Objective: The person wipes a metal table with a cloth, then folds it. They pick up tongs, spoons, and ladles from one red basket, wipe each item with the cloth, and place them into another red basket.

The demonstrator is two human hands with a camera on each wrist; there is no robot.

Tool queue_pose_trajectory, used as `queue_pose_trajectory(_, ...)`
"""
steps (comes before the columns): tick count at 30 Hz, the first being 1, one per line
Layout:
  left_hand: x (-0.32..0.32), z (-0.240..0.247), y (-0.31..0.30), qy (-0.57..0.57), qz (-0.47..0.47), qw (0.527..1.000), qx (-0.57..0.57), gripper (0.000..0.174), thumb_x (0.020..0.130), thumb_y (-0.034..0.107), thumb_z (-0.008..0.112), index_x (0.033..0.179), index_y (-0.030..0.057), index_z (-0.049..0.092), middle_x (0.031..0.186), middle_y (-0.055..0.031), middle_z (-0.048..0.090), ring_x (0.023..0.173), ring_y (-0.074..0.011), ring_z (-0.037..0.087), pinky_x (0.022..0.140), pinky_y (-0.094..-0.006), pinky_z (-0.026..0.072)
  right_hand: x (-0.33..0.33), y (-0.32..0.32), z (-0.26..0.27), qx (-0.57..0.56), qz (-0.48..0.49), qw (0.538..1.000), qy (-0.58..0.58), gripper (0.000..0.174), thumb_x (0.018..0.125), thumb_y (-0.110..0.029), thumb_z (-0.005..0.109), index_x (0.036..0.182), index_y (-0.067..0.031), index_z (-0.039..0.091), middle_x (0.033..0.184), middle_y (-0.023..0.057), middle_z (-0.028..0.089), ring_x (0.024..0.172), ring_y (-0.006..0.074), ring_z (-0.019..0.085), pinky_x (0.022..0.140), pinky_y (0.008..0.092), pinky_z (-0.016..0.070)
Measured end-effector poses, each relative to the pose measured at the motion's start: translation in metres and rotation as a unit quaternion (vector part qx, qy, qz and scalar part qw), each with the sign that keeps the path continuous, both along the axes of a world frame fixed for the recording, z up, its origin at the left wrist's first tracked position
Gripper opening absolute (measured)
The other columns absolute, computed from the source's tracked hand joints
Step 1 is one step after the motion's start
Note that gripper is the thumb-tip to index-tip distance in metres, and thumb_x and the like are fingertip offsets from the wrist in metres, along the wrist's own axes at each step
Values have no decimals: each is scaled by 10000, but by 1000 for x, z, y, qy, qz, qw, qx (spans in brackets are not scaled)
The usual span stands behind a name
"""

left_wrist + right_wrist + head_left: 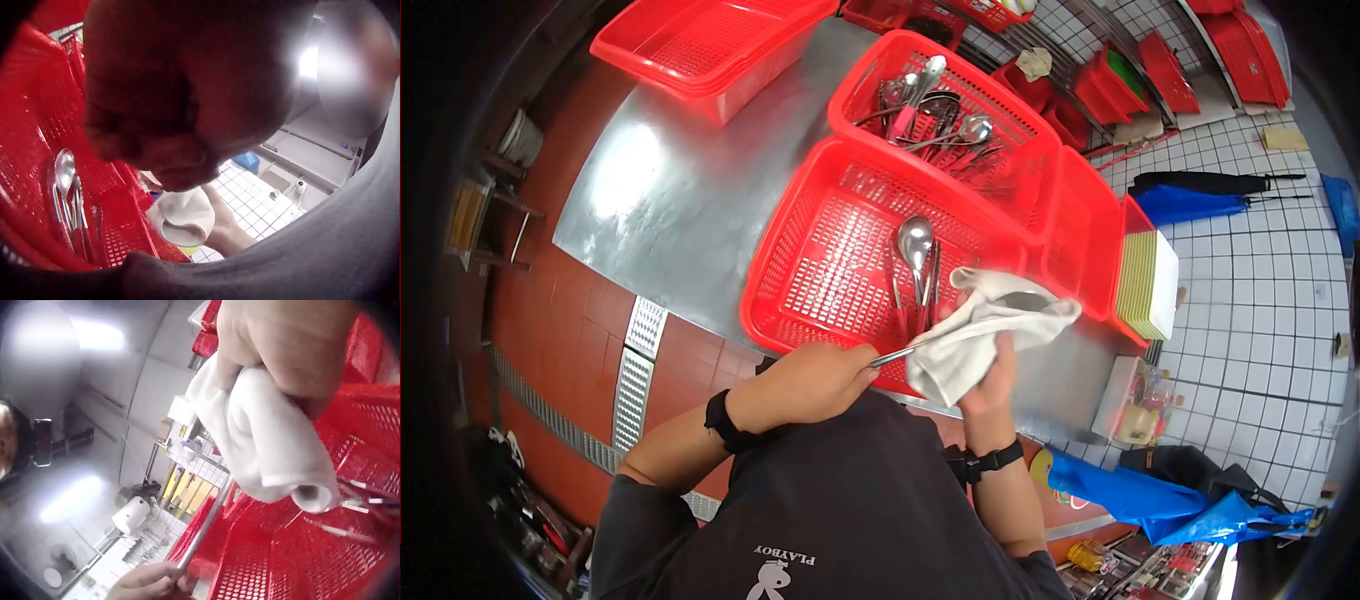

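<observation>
My left hand (815,382) grips the thin metal handle of a long spoon (890,356). A white cloth (960,365) is wrapped over the other end, and a grey oval bowl shows among its folds. My right hand (992,382) holds the cloth from below, around the spoon. In the right wrist view the cloth (275,437) hangs folded under my right fingers, and the bare handle (206,528) runs down to my left hand (147,584). Beneath both hands is a red perforated basket (785,235) with a large serving spoon (915,243) and several slim utensils inside.
Behind it, a second red basket (845,90) holds a jumble of spoons and other utensils. More red baskets (690,50) stand stacked at the far left of the steel table (670,190). At the right are a red bin (1085,230) and a stack of yellowish trays (1140,285).
</observation>
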State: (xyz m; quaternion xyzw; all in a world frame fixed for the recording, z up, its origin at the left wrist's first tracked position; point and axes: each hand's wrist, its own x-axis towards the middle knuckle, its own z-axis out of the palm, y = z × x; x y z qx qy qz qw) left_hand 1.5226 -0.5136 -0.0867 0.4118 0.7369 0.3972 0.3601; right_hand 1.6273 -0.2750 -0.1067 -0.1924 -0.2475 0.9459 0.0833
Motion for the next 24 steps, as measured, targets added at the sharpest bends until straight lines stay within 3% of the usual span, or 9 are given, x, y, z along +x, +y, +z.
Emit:
queue_pose_trajectory(1,2,1,2,-14,13,1000,0,209,963,214,495,1054,31,539,778,-242,618,753,-435,621,680,-542,465,-1,-9,-9,-17,-9,997,-68,581,983,-413,485,1410,-29,394,1361,136,524,1274,365,488,1078,578,376)
queue_pose_trajectory(2,4,2,4,-14,18,1000,1,209,963,214,495,1054,31,539,778,-242,618,753,-435,621,680,-542,465,-1,-12,-16,-23,76,996,-27,551,978,-416,498,1375,-38,434,1312,127,554,1242,351,512,1076,566,386)
queue_pose_trajectory(4,9,1,6,-34,51,998,19,216,961,215,498,1062,28,534,776,-246,619,751,-433,624,684,-541,472,-10,-19,-23,-85,101,991,13,464,982,-380,508,1304,-46,491,1234,118,591,1185,329,546,1058,547,414)
queue_pose_trajectory(8,7,-1,-5,14,90,996,22,253,964,235,507,1048,-4,521,740,-228,625,699,-433,615,650,-532,476,-27,-27,-6,-26,111,993,-17,367,986,-312,515,1234,-41,530,1172,113,616,1132,300,576,1025,509,452)
queue_pose_trajectory(11,1,2,-24,69,53,996,-32,250,963,237,513,1030,-4,521,739,-223,629,696,-430,619,638,-525,475,-36,-34,-10,99,13,995,-15,296,977,-216,519,1214,-41,540,1132,114,623,1040,254,613,951,420,508)
queue_pose_trajectory(12,-1,6,-32,54,51,996,-38,246,962,240,516,1015,0,525,742,-223,631,697,-429,620,638,-524,472,-36,-32,-17,112,-92,984,-107,312,963,-177,528,1245,-43,532,1134,122,620,1032,251,615,940,410,513)
queue_pose_trajectory(17,-8,1,-57,1,2,999,-39,228,958,248,527,998,23,531,772,-237,621,763,-421,626,683,-521,466,-2,1,-7,285,-155,943,-76,392,913,-114,588,1284,-51,479,1146,120,613,1056,260,620,940,415,520)
queue_pose_trajectory(22,-20,21,-54,-1,-107,994,-13,230,946,245,529,954,15,552,690,-214,616,667,-411,616,630,-513,460,43,-30,22,316,-125,934,-113,337,941,-142,583,1258,-73,492,1101,98,616,1044,234,619,889,380,537)
queue_pose_trajectory(24,-31,36,-45,17,-146,989,-6,223,944,241,530,945,20,556,680,-208,612,657,-408,613,619,-513,457,50,-48,25,246,-146,957,-35,352,955,-208,593,1265,-63,513,1114,104,637,1008,268,645,896,432,547)
